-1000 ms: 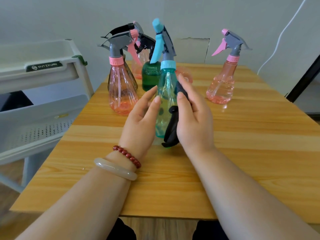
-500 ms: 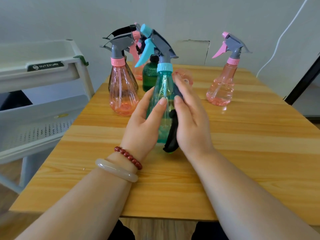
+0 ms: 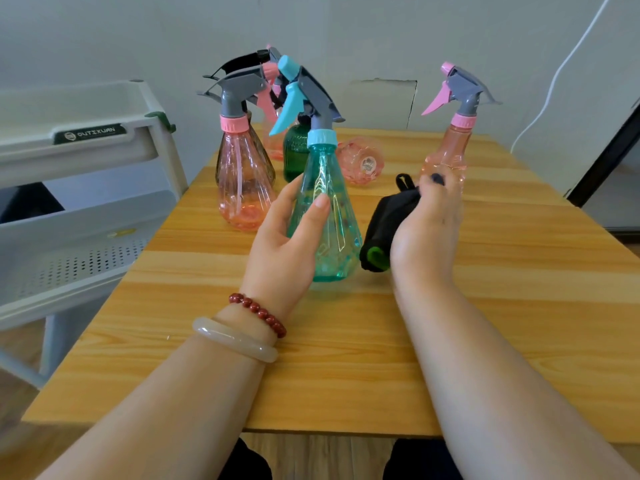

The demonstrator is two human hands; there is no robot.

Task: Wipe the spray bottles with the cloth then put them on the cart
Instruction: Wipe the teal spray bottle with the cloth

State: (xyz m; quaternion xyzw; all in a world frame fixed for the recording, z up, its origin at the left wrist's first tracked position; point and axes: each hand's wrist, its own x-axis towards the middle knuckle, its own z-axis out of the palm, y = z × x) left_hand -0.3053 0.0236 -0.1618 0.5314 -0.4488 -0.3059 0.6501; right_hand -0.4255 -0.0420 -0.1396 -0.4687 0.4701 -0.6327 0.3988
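Observation:
A teal spray bottle point(image 3: 329, 206) with a blue trigger stands upright on the wooden table point(image 3: 346, 358). My left hand point(image 3: 287, 244) grips its body from the left, thumb across the front. Just right of the bottle, my right hand point(image 3: 426, 233) holds a bunched black cloth point(image 3: 388, 220) with a green tag, a short gap apart from the bottle. Behind stand a pink bottle with a grey head point(image 3: 242, 181), a dark green bottle point(image 3: 294, 154) and a slim pink bottle point(image 3: 450, 147) at the right. Another pink bottle point(image 3: 362, 162) lies on its side.
A white tiered cart point(image 3: 86, 216) with perforated shelves stands off the table's left edge. More spray heads, black and pink, crowd the back left of the table. A white cable runs down the wall at the right.
My right hand with the cloth has come off the teal bottle and moved to the right. The bottle's trigger has turned further left, and the bottle now stands on the table.

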